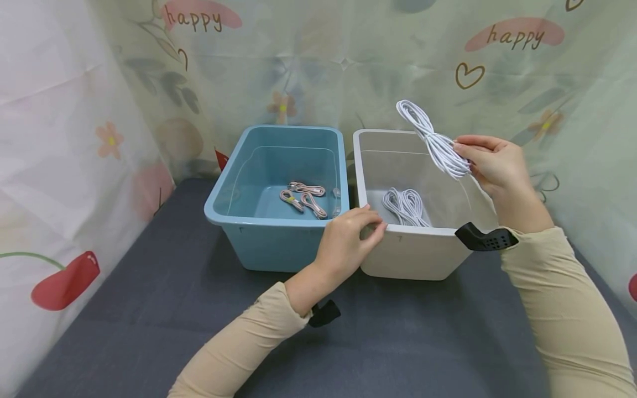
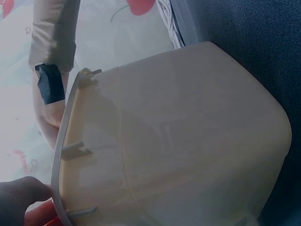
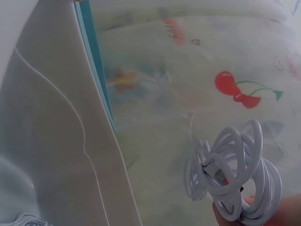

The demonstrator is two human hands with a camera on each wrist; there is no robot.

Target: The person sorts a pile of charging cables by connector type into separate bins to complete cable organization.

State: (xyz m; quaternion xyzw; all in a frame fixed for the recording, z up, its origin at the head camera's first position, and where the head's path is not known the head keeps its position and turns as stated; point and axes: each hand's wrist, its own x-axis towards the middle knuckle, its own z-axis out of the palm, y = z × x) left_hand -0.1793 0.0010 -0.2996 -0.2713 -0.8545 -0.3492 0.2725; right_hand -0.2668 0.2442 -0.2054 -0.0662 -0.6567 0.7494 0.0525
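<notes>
In the head view my right hand (image 1: pixel 500 166) pinches a coiled white cable (image 1: pixel 430 135) and holds it up above the beige bin (image 1: pixel 418 251). The coil is bound at its middle; the right wrist view shows its loops (image 3: pixel 256 183) close up, with a connector among them. My left hand (image 1: pixel 348 235) grips the front left corner of the beige bin's rim, thumb and fingers at the edge. More coiled white cable (image 1: pixel 405 207) lies on that bin's floor, partly hidden by the front wall.
A blue bin (image 1: pixel 278 243) stands close on the left, with several small pinkish cable bundles (image 1: pixel 313 204) inside. Both bins sit on a dark cloth-covered table (image 1: pixel 149 309). Printed fabric (image 1: pixel 318 61) hangs behind and at the sides.
</notes>
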